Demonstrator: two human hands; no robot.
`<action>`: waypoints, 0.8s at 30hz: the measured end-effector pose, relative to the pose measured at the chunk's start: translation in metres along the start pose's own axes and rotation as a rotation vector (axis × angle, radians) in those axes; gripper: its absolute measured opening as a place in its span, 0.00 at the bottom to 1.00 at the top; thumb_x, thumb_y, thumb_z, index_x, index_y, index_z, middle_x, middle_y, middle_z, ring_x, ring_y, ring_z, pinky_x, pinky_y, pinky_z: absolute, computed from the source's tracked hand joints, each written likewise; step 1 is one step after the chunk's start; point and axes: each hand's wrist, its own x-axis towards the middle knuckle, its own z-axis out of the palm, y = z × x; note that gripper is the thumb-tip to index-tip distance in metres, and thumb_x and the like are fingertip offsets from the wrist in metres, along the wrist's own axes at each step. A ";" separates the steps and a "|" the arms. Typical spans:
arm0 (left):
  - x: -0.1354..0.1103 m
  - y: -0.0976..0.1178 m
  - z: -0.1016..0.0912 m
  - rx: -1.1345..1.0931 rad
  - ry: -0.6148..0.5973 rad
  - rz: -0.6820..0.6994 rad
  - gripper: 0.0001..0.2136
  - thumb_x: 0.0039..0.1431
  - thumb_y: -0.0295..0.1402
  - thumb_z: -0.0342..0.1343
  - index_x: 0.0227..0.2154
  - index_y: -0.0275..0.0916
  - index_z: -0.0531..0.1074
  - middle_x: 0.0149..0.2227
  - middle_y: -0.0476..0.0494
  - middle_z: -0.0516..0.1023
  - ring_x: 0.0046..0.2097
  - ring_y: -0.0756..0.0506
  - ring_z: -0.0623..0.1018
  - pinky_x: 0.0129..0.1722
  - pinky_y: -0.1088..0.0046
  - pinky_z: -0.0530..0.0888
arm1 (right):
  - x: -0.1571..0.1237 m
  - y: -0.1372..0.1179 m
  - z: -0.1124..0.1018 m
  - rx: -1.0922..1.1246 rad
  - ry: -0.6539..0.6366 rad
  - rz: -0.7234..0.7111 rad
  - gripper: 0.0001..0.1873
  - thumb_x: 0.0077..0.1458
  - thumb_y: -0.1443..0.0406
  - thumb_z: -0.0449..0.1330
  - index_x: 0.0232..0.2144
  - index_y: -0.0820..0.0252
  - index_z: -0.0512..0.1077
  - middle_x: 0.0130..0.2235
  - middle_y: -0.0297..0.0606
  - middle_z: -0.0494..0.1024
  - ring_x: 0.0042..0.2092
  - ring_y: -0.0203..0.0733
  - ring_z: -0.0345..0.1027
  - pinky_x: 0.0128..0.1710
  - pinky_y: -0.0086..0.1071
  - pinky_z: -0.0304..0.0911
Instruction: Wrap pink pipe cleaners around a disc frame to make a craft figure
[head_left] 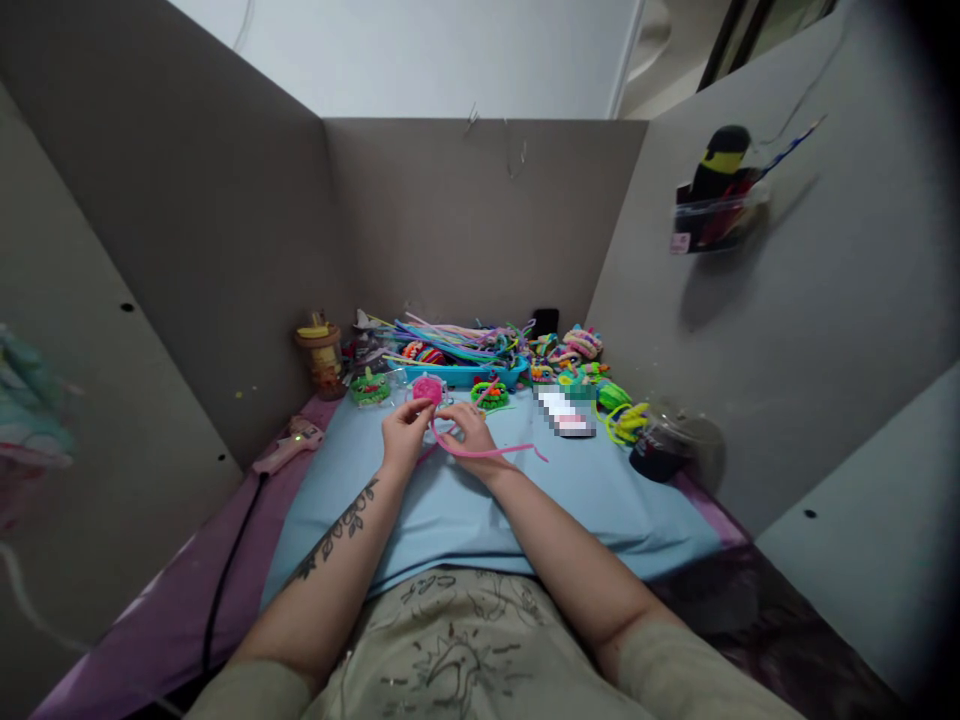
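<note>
Grey panel (pixel 480 220): biggest thing on my feed, standing at twelve o'clock, the hands being the centre of my clock.
Desk (pixel 330 455): spread with a light blue cover (pixel 615 510), and here's the work, right in the middle.
Blue tray (pixel 450 377): twelve o'clock, heaped with a bundle of coloured strands (pixel 457 343).
Left hand (pixel 405 432): grip narrow, fingertips pinched on the pink work, by the look of it on the strand.
Right hand (pixel 471 430): fingers curled, strand running across them; how firm that grip is, I can't tell from here.
Dark cup (pixel 660 455): out at three o'clock, well apart from my hands, yellow strands (pixel 628 423) just beside it.
Green loopy piece (pixel 490 395): between one and two o'clock, near my right fingers; a wrapped green piece (pixel 370 388) sits at ten.
Pink ball (pixel 427 389): twelve o'clock, right by my left fingertips; touching or not, too small to call.
Pink strand (pixel 480 455): here's the action! It curves between the hands, its tail out towards four o'clock. I judge the step as guiding strand by the ball; the next move calls for a steady left pinch, a light right pull and that tail free of snags.
</note>
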 end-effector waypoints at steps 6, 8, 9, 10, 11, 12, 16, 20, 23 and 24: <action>0.002 -0.003 0.001 0.016 0.029 0.006 0.14 0.43 0.39 0.63 0.32 0.35 0.78 0.27 0.44 0.79 0.26 0.50 0.74 0.28 0.74 0.71 | -0.003 -0.011 0.004 0.040 -0.060 -0.055 0.02 0.49 0.65 0.62 0.27 0.52 0.75 0.32 0.34 0.78 0.39 0.43 0.70 0.45 0.41 0.62; 0.002 -0.003 0.001 0.029 0.033 0.007 0.13 0.43 0.38 0.64 0.31 0.35 0.78 0.27 0.45 0.79 0.26 0.50 0.74 0.28 0.75 0.71 | -0.002 -0.009 0.001 0.061 0.000 -0.023 0.03 0.49 0.64 0.62 0.25 0.53 0.75 0.30 0.34 0.78 0.38 0.43 0.70 0.44 0.40 0.63; 0.002 -0.003 0.001 0.035 0.035 0.005 0.12 0.42 0.38 0.64 0.29 0.35 0.78 0.26 0.45 0.79 0.25 0.50 0.73 0.27 0.75 0.70 | -0.001 -0.007 -0.001 0.071 0.048 0.005 0.04 0.49 0.63 0.61 0.25 0.54 0.75 0.30 0.35 0.78 0.37 0.43 0.70 0.43 0.40 0.63; 0.003 -0.002 0.002 0.041 0.036 0.003 0.11 0.42 0.37 0.64 0.29 0.35 0.78 0.26 0.45 0.79 0.25 0.50 0.73 0.27 0.75 0.70 | 0.000 -0.004 -0.004 0.079 0.104 0.040 0.05 0.50 0.62 0.61 0.26 0.55 0.74 0.30 0.36 0.78 0.36 0.43 0.69 0.41 0.39 0.64; 0.003 -0.001 0.002 0.044 0.035 0.002 0.11 0.42 0.37 0.64 0.28 0.36 0.78 0.25 0.45 0.79 0.25 0.50 0.74 0.27 0.74 0.70 | 0.001 -0.001 -0.007 0.086 0.162 0.078 0.06 0.51 0.61 0.59 0.26 0.56 0.74 0.30 0.37 0.77 0.36 0.43 0.69 0.39 0.38 0.64; 0.003 -0.001 0.002 0.045 0.033 0.000 0.10 0.42 0.36 0.64 0.27 0.36 0.78 0.25 0.45 0.79 0.26 0.49 0.74 0.28 0.74 0.70 | 0.002 0.003 -0.010 0.092 0.215 0.119 0.08 0.52 0.60 0.58 0.28 0.57 0.74 0.30 0.37 0.76 0.34 0.43 0.68 0.36 0.37 0.64; 0.002 0.004 0.003 0.028 0.005 -0.001 0.10 0.42 0.36 0.64 0.27 0.36 0.78 0.25 0.45 0.79 0.27 0.48 0.76 0.29 0.73 0.71 | 0.005 0.015 -0.014 0.129 0.277 0.228 0.13 0.54 0.58 0.55 0.35 0.60 0.73 0.29 0.37 0.75 0.29 0.40 0.66 0.29 0.33 0.63; 0.001 0.004 0.004 0.010 -0.037 -0.003 0.10 0.43 0.37 0.64 0.28 0.36 0.77 0.26 0.45 0.79 0.27 0.48 0.76 0.27 0.74 0.71 | 0.007 0.015 -0.004 0.142 0.236 0.246 0.15 0.42 0.61 0.66 0.36 0.58 0.75 0.36 0.38 0.75 0.39 0.43 0.68 0.38 0.35 0.64; 0.000 0.002 0.004 0.003 -0.076 0.002 0.09 0.43 0.36 0.64 0.28 0.37 0.78 0.25 0.45 0.79 0.27 0.48 0.75 0.27 0.74 0.71 | 0.009 0.016 0.004 0.148 0.262 0.257 0.11 0.39 0.61 0.68 0.28 0.58 0.75 0.37 0.39 0.72 0.43 0.45 0.66 0.46 0.39 0.60; -0.001 0.002 0.004 -0.001 -0.089 0.003 0.09 0.43 0.36 0.64 0.27 0.37 0.78 0.25 0.45 0.79 0.27 0.49 0.75 0.27 0.74 0.71 | 0.009 0.018 0.006 0.157 0.274 0.264 0.10 0.40 0.60 0.67 0.26 0.58 0.74 0.36 0.39 0.72 0.42 0.45 0.65 0.46 0.39 0.60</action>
